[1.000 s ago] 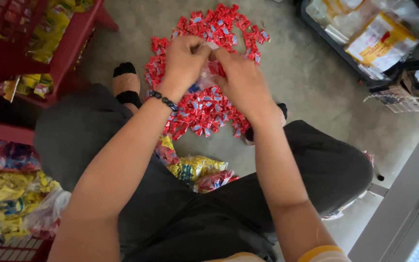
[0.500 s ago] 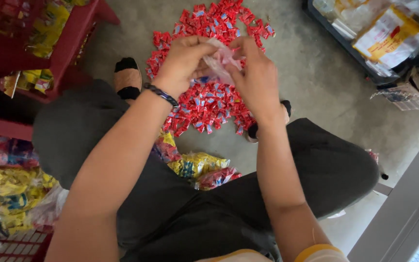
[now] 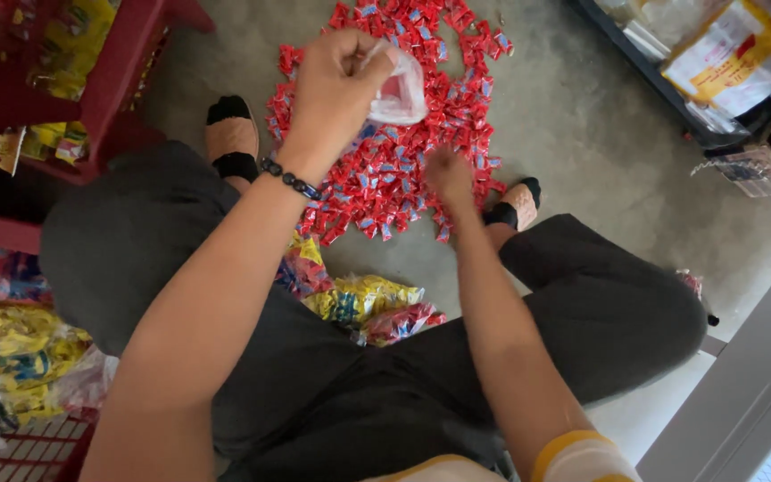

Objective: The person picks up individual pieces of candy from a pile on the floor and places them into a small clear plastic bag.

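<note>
A seated person's left hand [image 3: 336, 85] pinches a small clear bag [image 3: 397, 89] in clenched fingers, raised above a heap of red candies [image 3: 394, 170] spread on the concrete floor [image 3: 582, 152] between the feet. The right hand [image 3: 448, 174] dips into the heap, fingers curled among the candies; whether they grip any cannot be told.

The left hand [image 3: 336, 85] is raised, back of the hand to the camera, fingers curled shut in a pinch, a dark bead bracelet at its wrist. The right hand [image 3: 448, 174] reaches lower and farther forward, palm down, fingers pointing down. Both forearms are bare, stretching forward between the spread knees.
</note>
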